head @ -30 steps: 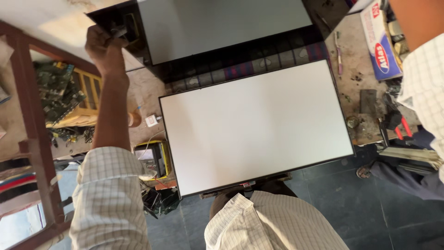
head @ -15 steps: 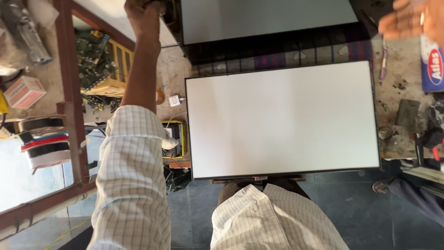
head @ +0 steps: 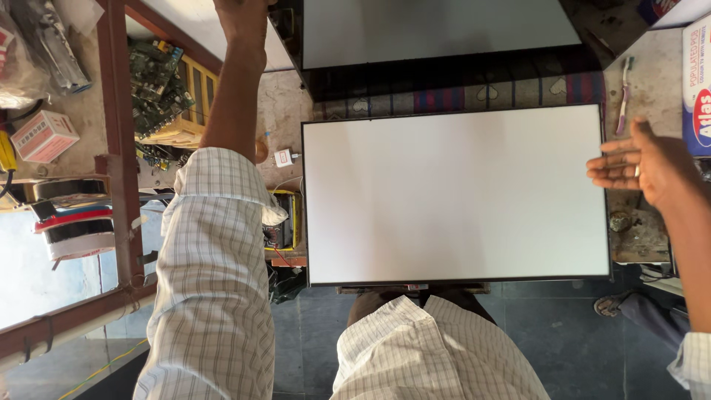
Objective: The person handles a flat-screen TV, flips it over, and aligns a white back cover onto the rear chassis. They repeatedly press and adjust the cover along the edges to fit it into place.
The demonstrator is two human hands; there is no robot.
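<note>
White display panel (head: 455,194) lies flat on the bench (head: 652,89), directly before the person's checked shirt (head: 437,348). Right hand (head: 646,167) hovers open, fingers spread, just beside the panel's right edge, holding nothing. Left hand (head: 241,13) reaches far up; cropped at the frame edge, its grip cannot be told.

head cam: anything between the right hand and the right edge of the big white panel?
Nothing. In the head view the open right hand hovers beside the white panel; its fingertips reach about to the panel's right edge, with no object between them.
</note>
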